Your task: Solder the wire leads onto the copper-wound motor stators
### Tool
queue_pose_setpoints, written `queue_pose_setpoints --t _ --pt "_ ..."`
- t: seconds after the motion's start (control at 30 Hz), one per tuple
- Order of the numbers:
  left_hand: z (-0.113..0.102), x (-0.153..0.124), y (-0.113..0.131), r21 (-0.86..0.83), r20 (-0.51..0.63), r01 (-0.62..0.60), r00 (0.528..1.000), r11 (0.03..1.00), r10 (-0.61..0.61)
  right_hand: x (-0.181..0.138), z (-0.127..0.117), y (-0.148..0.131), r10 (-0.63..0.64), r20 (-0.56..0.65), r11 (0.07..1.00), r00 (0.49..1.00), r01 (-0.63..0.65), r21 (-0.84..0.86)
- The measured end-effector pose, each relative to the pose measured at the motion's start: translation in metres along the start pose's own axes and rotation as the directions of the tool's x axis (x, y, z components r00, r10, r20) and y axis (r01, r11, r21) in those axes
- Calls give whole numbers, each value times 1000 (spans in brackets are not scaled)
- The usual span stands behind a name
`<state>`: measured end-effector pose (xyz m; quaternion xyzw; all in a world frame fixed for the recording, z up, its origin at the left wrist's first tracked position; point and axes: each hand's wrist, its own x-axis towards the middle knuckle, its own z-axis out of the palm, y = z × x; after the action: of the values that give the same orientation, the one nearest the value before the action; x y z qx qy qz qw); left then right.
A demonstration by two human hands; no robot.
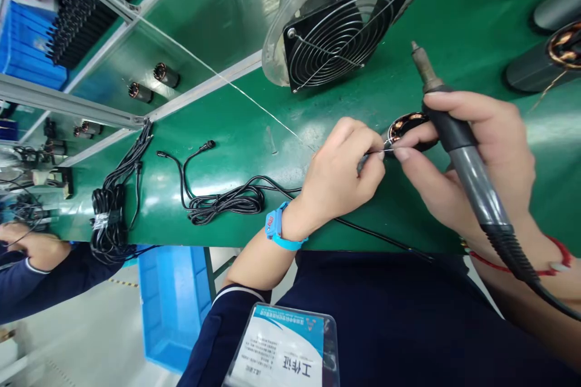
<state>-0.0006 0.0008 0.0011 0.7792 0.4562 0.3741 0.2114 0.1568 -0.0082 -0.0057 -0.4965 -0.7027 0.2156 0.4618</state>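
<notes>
My right hand (481,157) is closed around a soldering iron (476,175), its tip pointing up and away from the work. The thumb and forefinger of that hand also pinch near a small stator (402,126) with copper windings, which the fingers partly hide. My left hand (342,172) is closed just left of the stator, pinching a thin silvery wire (385,150) that reaches the right fingertips. A fine pale strand (254,100) runs from the upper left down to the left hand. A black cable (376,233) passes beneath my left wrist.
A fan with a wire guard (340,42) stands behind the hands. Several metal cylinders (529,66) stand at right. A coiled black cable (222,202) and a cable bundle (109,211) lie left. Below is a blue bin (157,314). Another person's hand (34,245) is far left.
</notes>
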Motion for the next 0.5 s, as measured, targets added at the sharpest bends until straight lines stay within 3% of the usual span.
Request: queue_pose_setpoints --t 0.33,0.5 --pt "0 1 -2 -119 56 129 991 984 -124 0 -14 7 -43 86 998 995 48 -47" --pt "1 0 -1 -159 49 144 989 977 -137 -4 -28 25 -106 213 986 971 130 -104"
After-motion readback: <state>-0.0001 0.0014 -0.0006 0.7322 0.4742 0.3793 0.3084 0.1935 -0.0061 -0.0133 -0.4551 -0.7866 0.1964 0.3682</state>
